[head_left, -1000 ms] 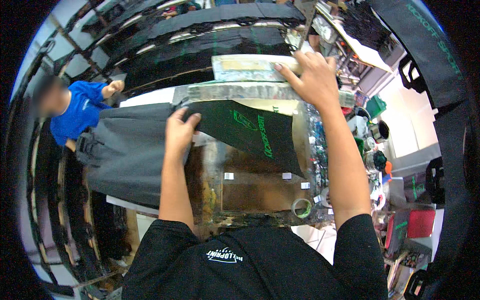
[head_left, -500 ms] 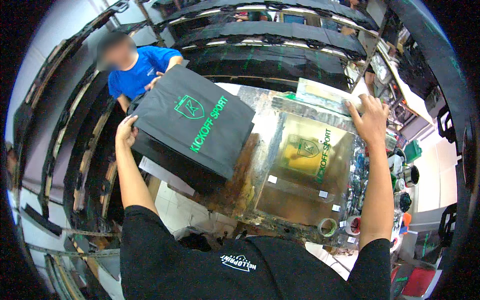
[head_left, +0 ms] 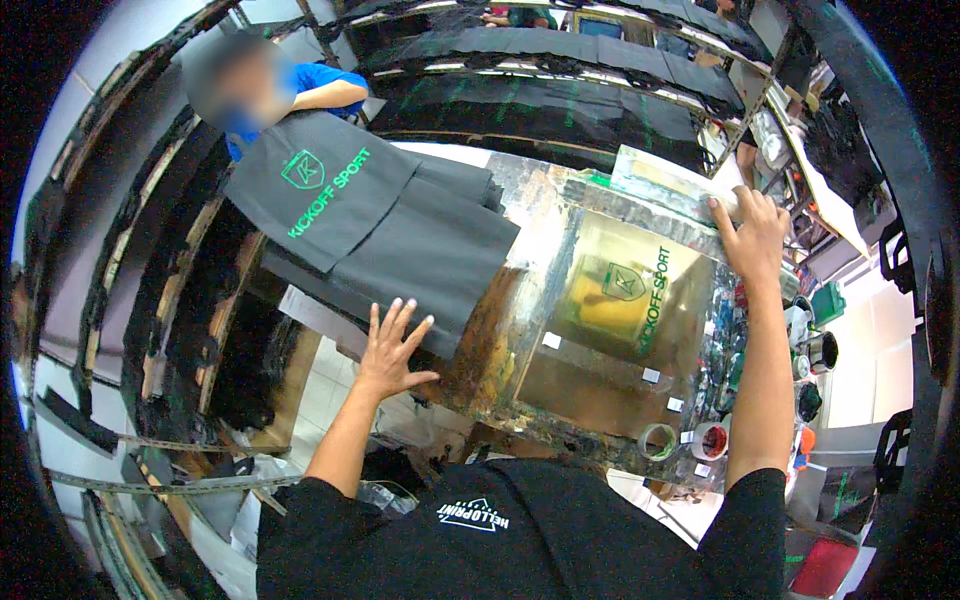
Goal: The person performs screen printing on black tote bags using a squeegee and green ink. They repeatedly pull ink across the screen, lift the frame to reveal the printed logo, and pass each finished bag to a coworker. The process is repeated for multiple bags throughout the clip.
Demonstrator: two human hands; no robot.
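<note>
Nearest the body, the left grip (head_left: 388, 360) is spread, palm down, thumb out to one side and pinching nothing. Its fingertips lie over the near edge of a pile of plain dark bags (head_left: 440, 275); whether they press on the cloth cannot be told. To the right of that grip, the stained bench (head_left: 490, 390) carries a flat see-through panel (head_left: 610, 385) with a shield emblem, and by its near right corner sit a clear tape roll (head_left: 657, 457) and a red-cored roll (head_left: 712, 440), both on the person's side of the right grip (head_left: 752, 230).

That right grip, farther out, is bent around the end of a pale bar (head_left: 665, 185), which runs leftward from it beyond the panel. Beyond the left grip, a green-printed bag (head_left: 330, 195) lies across the pile's far end, before a co-worker in blue (head_left: 335, 85). Farthest off, racks (head_left: 540, 115) hold more dark bags.

The step in hand looks like a changeover between bags. Taking up a plain one would call for the left fingers and thumb to close on a single edge, the right grip holding the bar steady.
</note>
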